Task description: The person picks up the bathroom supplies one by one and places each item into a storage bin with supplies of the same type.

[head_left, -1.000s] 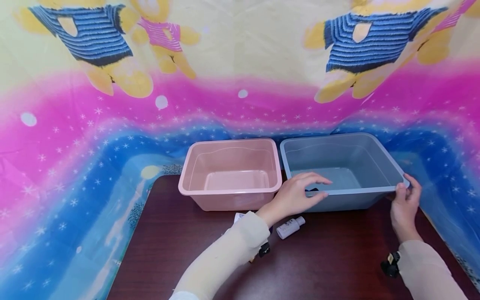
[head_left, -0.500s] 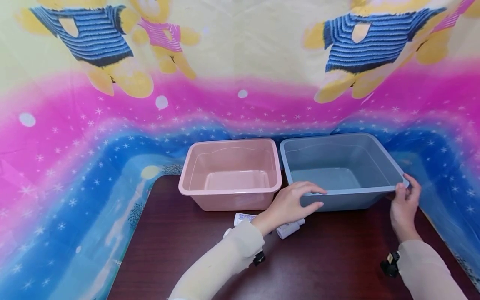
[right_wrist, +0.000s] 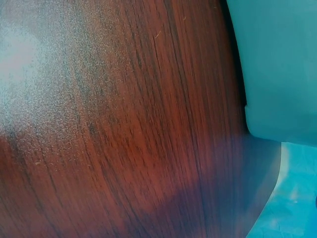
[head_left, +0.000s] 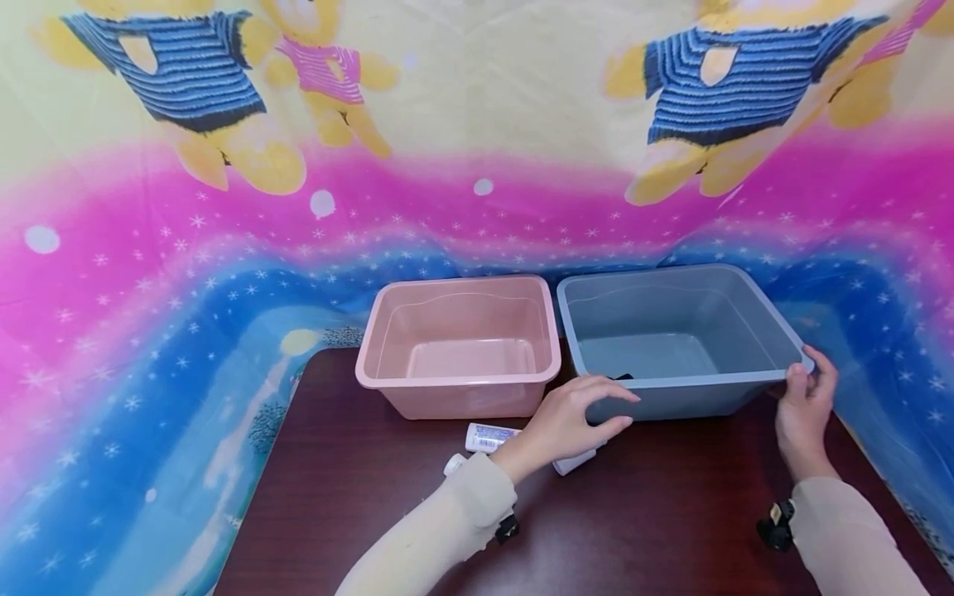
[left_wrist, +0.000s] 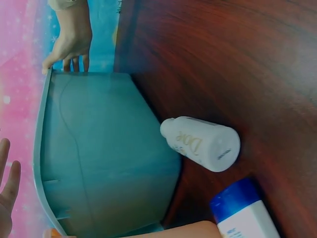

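Note:
My right hand [head_left: 805, 418] grips the front right corner of the blue-grey plastic bin [head_left: 686, 397]. The left hand [head_left: 562, 422] hovers in front of that bin's left front, thumb and fingers spread apart with nothing between them. Below it lies a white Dove bottle [left_wrist: 203, 144] on its side, partly hidden by the hand in the head view. A white bottle with a blue cap [left_wrist: 242, 203] shows beside it in the left wrist view. Left of my wrist lies a white container with blue print [head_left: 488, 437], and a white cap [head_left: 455, 463] peeks out by the sleeve.
A pink bin [head_left: 458, 397] stands left of the blue-grey one on the dark wood table [head_left: 641, 513]. Something small and black [head_left: 623, 377] shows just behind the blue-grey bin's front rim. A printed cloth [head_left: 477, 215] hangs around the table's back and sides.
My left hand has drawn back from the blue-grey bin's front rim, toward me and slightly left, uncovering the container with blue print. The right hand stays at its corner.

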Motion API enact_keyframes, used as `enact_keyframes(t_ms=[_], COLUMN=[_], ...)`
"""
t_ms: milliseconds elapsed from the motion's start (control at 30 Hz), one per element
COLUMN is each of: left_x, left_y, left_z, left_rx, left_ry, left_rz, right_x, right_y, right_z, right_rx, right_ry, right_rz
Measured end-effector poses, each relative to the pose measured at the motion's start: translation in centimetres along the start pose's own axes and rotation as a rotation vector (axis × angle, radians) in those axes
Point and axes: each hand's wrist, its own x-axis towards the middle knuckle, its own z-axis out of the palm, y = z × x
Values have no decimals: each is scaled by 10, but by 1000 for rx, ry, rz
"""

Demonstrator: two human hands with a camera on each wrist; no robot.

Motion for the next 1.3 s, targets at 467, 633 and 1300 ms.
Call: enact_keyframes(t_ms=[467,633,1300], left_x=[-18,-25,-48], left_y=[-8,-11,-19], left_z=[11,16,36], left_rx=[4,6,-67], left_ry=[65,48,25], left_rz=[-37,-68,-231], right_x=[5,4,5], right_y=[7,5,7], right_z=[-3,-3,-3], right_rx=[6,-1,37], right_ry=[11,0,-4], right_rz=[6,30,26])
